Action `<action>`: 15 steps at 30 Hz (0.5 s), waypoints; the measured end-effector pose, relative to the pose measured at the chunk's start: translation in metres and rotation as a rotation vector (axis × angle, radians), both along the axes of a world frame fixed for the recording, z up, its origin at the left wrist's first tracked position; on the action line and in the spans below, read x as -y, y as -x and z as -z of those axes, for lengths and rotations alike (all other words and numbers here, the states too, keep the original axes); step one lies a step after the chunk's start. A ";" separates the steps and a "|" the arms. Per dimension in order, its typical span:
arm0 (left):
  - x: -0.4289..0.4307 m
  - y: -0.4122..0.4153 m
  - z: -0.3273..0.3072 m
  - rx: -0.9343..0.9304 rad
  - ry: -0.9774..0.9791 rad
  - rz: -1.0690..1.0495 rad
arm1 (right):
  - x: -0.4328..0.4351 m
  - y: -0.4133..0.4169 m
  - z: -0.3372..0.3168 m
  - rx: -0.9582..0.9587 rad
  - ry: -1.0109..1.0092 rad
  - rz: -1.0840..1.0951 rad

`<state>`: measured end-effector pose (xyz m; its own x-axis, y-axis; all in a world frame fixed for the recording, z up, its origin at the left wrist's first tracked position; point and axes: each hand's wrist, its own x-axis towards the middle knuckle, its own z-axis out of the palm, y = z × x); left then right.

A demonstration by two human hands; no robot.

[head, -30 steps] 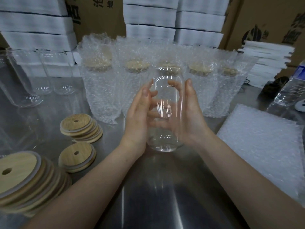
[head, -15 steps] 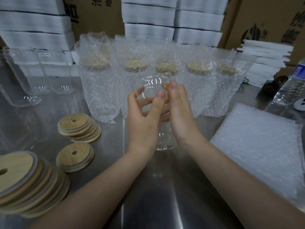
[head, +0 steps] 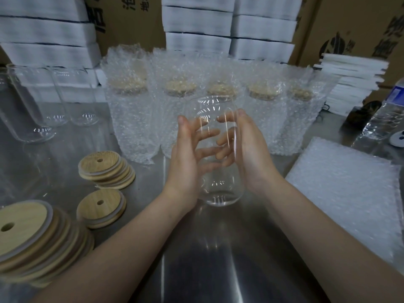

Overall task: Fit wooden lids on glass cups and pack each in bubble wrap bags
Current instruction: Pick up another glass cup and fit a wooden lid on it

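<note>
Glass cup (head: 223,191) upright, no lid, just above counter (head: 207,270) centre. Left hand (head: 188,162) and right hand (head: 251,156) press its sides, fingers spread, nearly straight. Probably light, stiff, slick, breakable: grab mid-body, not the rim.
</note>
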<state>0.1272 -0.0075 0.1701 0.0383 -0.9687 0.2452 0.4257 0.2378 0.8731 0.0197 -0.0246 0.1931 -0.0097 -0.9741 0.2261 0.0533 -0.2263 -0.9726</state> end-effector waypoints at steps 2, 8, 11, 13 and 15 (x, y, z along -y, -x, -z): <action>0.002 0.000 0.001 -0.014 0.008 0.021 | -0.001 -0.001 0.000 0.051 -0.040 -0.076; 0.009 -0.007 0.002 -0.057 -0.027 -0.054 | -0.007 -0.006 0.002 0.295 -0.169 -0.368; 0.008 -0.006 0.001 -0.075 -0.032 -0.146 | -0.008 -0.003 0.002 0.246 -0.173 -0.362; 0.005 0.000 -0.001 -0.089 -0.030 -0.158 | -0.008 -0.003 0.001 0.236 -0.129 -0.308; 0.002 0.005 -0.002 -0.040 -0.005 -0.147 | -0.006 -0.004 -0.001 0.212 -0.063 -0.238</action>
